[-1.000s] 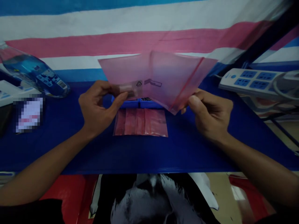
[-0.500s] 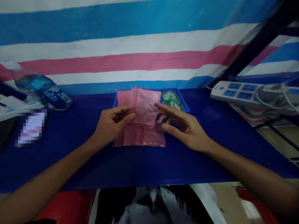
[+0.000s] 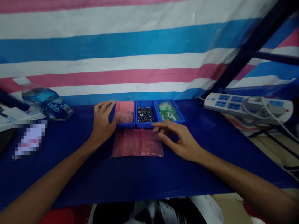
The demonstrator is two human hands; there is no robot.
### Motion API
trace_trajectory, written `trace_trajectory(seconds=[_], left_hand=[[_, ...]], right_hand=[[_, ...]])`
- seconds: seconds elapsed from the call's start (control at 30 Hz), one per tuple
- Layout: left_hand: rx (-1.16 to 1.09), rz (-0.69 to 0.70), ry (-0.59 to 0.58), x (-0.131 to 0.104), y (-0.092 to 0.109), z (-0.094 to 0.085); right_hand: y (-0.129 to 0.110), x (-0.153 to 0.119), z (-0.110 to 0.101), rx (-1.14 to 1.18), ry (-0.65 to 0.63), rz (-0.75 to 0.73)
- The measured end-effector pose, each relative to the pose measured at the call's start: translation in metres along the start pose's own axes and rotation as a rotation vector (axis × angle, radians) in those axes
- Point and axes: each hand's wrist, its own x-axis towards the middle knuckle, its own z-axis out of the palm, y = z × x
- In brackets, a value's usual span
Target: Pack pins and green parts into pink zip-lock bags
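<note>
At the left of a row of blue bins, my left hand (image 3: 103,119) is open, thumb and fingers apart at the bin's left side. Its thumb reaches the pink zip bags (image 3: 125,111) lying in that bin. The middle blue bin (image 3: 146,125) holds many small dark screws or pins (image 3: 145,115). Green packets (image 3: 168,112) with white pieces fill the right bin. My right hand (image 3: 179,140) hovers, fingers apart and holding nothing, by the front of the middle and right bins. In front of the bins, several overlapping pink zip bags (image 3: 133,143) lie flat.
A white power strip (image 3: 230,104) with cables stands at the right beside a dark metal post (image 3: 243,49). On the left lie a plastic bottle (image 3: 52,104) with blue liquid and a white object (image 3: 21,116). The striped sheet (image 3: 130,46) hangs behind the blue table (image 3: 98,183).
The pink bags have left my hands; pink bags now show in the left bin. My left hand moved left to that bin, my right hand drew slightly back. The view tilted up.
</note>
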Motion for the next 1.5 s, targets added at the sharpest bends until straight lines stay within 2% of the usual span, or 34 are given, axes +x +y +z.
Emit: trace_trajectory(seconds=[0.07,0.17,0.3,0.4,0.53,0.7,0.77,0.83,0.9,0.93,1.03,1.1,1.2,1.3,1.43,1.5], left_hand=[[0.014,0.097,-0.033,0.000,0.003,-0.001],[0.003,0.215,-0.171,-0.002,0.008,-0.002],[0.044,0.282,-0.337,-0.004,0.011,-0.001],[0.036,0.277,-0.406,0.001,0.011,-0.001],[0.043,0.320,-0.450,0.019,0.010,0.000],[0.104,0.352,-0.591,0.034,0.012,0.005],[0.085,0.351,-0.531,0.031,0.017,0.004],[0.013,0.339,-0.376,0.023,0.026,-0.001],[-0.129,0.340,-0.243,0.014,0.036,-0.009],[-0.218,0.346,-0.218,0.009,0.041,-0.013],[-0.475,0.306,-0.308,-0.001,0.057,-0.022],[-0.657,0.220,-0.399,-0.006,0.066,-0.025],[-0.880,0.038,-0.513,-0.011,0.072,-0.028],[-0.939,-0.096,-0.557,-0.011,0.070,-0.032],[-1.024,-0.208,-0.377,-0.006,0.059,-0.034],[-1.092,-0.279,-0.310,-0.002,0.056,-0.033]], right_hand=[[0.000,-0.001,0.001,-0.151,-0.080,-0.029],[-0.001,-0.003,0.004,-0.384,-0.248,-0.038],[0.000,-0.004,0.009,-0.525,-0.418,-0.026],[0.003,-0.003,0.010,-0.525,-0.434,-0.030],[0.005,-0.001,0.010,-0.465,-0.418,-0.050],[0.005,0.000,0.011,-0.425,-0.396,-0.061],[0.005,0.001,0.011,-0.427,-0.365,-0.050],[0.006,0.001,0.008,-0.448,-0.326,-0.045],[0.005,0.000,0.004,-0.478,-0.283,-0.097],[0.004,0.000,0.002,-0.493,-0.250,-0.152],[-0.003,-0.003,-0.003,-0.450,-0.081,-0.367],[-0.011,-0.006,-0.003,-0.299,0.006,-0.433],[-0.022,-0.009,-0.002,-0.091,0.078,-0.362],[-0.025,-0.011,0.001,-0.023,0.203,-0.214],[-0.022,-0.006,0.004,0.148,0.414,-0.060],[-0.020,-0.003,0.005,0.248,0.478,-0.016]])
